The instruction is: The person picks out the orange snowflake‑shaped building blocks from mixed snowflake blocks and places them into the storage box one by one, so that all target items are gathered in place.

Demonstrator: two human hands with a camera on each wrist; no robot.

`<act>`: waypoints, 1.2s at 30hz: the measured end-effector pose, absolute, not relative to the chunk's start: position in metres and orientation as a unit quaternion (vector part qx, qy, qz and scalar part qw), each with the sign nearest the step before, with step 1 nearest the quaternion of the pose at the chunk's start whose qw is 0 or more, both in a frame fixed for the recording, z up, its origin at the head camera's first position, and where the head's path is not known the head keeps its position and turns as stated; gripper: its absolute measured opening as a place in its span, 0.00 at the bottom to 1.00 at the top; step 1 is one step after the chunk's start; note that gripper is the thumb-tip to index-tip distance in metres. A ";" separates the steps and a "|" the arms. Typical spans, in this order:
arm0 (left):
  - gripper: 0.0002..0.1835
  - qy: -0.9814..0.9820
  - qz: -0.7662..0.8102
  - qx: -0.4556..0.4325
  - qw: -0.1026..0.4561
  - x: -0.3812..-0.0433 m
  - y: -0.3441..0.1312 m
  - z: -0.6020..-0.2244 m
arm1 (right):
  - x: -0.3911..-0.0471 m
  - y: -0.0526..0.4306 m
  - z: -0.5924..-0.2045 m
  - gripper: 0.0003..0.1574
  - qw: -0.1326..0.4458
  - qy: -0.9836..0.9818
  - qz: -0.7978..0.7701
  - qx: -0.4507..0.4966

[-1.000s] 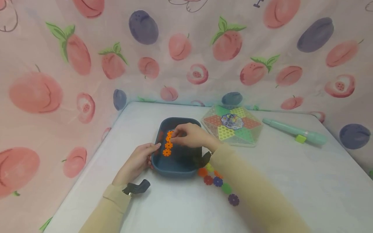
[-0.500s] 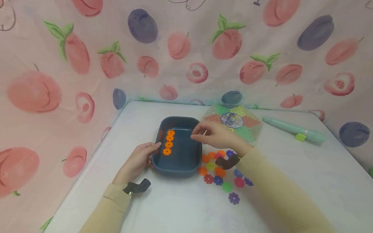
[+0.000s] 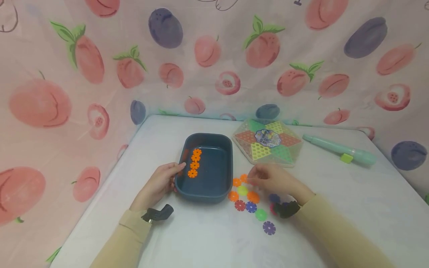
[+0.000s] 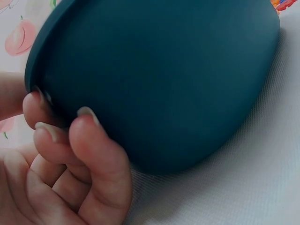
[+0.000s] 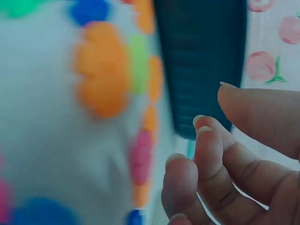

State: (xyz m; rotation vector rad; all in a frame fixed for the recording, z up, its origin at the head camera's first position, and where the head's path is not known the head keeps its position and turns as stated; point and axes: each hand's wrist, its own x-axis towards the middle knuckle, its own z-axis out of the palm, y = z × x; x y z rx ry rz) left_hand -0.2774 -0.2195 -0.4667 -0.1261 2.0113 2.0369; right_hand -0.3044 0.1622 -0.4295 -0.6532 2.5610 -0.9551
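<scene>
In the head view, my left hand (image 3: pixel 161 182) holds the left side of a dark blue rectangular tray (image 3: pixel 216 175), its thumb on the rim. The left wrist view shows that hand's curled fingers (image 4: pixel 101 159) against the tray's outer wall (image 4: pixel 164 79). Orange snowflake-shaped plastic discs (image 3: pixel 194 165) form a line along the left inside of the tray. My right hand (image 3: pixel 276 180) hovers over loose snowflake discs (image 3: pixel 251 207) right of the tray, partly hiding some. In the right wrist view, its thumb (image 5: pixel 258 112) and fingers stand apart with nothing between them.
A hexagonal Chinese checkers box (image 3: pixel 268 143) lies behind the right hand. Further right is a mint-green tube-like object (image 3: pixel 338 147) beside a small lime-green block (image 3: pixel 346 158). Fruit-print cloth (image 3: pixel 214 56) hangs behind the white table (image 3: pixel 201 238).
My right hand has left the orange discs in the tray and moved right and nearer, over the loose discs. The checkers box is uncovered again. My left hand stays on the tray.
</scene>
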 end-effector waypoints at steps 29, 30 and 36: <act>0.21 0.700 0.700 -0.045 0.133 -0.279 -0.219 -0.465 | -0.287 0.175 -0.451 0.19 0.199 0.910 -0.321 -0.170; 0.21 0.700 0.700 -0.047 0.134 -0.278 -0.219 -0.465 | -0.287 0.174 -0.450 0.19 0.199 0.911 -0.320 -0.167; 0.20 0.700 0.699 -0.049 0.137 -0.276 -0.219 -0.466 | -0.284 0.174 -0.449 0.21 0.199 0.913 -0.319 -0.161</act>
